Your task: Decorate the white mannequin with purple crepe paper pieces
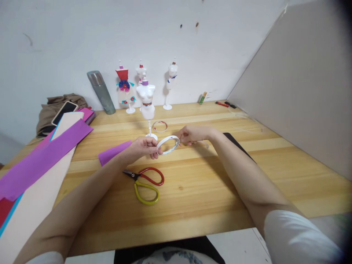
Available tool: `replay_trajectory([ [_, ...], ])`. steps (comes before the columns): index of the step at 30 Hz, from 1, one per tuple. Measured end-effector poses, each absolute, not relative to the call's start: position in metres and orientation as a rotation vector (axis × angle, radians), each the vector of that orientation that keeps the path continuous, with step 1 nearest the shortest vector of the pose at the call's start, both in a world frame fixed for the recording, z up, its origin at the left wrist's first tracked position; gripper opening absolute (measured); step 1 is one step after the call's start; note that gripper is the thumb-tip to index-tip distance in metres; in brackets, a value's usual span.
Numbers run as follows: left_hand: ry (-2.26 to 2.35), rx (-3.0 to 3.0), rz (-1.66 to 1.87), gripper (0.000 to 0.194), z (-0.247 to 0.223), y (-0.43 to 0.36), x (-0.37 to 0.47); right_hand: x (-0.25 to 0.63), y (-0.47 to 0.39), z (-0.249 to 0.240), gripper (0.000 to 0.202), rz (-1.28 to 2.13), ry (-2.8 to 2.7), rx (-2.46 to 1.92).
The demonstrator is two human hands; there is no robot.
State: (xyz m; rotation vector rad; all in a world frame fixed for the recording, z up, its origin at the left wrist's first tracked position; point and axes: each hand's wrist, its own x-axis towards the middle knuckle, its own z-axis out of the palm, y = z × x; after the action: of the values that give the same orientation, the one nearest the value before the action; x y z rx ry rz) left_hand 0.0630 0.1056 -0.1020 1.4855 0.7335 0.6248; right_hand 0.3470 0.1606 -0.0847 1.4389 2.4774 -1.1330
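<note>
My left hand (145, 147) grips a narrow white roll of tape (168, 139) by its left side, holding it tilted above the table. At the roll's right edge, my right hand (192, 134) has its fingers curled and pinched against the tape; the exact bit between the fingertips is partly hidden. Below the roll lie scissors (147, 184) with one red and one yellow handle. A small white dress-form mannequin (146, 96), with a purple neck band and brown waist band, stands just behind my left hand. Beside that wrist rests a piece of purple paper (114, 152).
Behind the roll lies another thin tape ring (160, 126). Along the wall stand a dressed mannequin (124, 86), further mannequins (168, 86), a thermos (102, 93) and a glue stick (202, 98). Long purple sheets (44, 157) and a phone (64, 113) are at left. A dark flat object (238, 145) lies right.
</note>
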Motion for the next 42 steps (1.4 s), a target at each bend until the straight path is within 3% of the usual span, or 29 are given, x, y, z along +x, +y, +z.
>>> replay_trajectory([
  [5,0.772,1.494,0.649,0.036,-0.099,0.104,0.066,0.344,0.157,-0.075,0.023,-0.925,2.824,1.641],
  [12,0.954,1.537,0.695,0.028,-0.086,0.097,0.071,0.334,0.133,-0.058,0.049,-1.744,2.850,1.202],
  [21,0.992,1.709,0.999,0.023,-0.076,0.093,0.066,0.324,0.130,-0.063,0.031,-1.842,2.781,1.017],
  [25,1.017,1.742,1.089,0.033,-0.062,0.093,0.057,0.325,0.133,-0.067,0.028,-1.882,2.838,0.967],
  [32,1.028,1.670,0.941,0.039,-0.057,0.094,0.051,0.325,0.139,-0.073,0.023,-2.087,2.884,0.732],
  [42,0.923,1.617,0.920,0.031,-0.057,0.091,0.054,0.323,0.145,-0.082,0.011,-2.229,2.897,0.633],
])
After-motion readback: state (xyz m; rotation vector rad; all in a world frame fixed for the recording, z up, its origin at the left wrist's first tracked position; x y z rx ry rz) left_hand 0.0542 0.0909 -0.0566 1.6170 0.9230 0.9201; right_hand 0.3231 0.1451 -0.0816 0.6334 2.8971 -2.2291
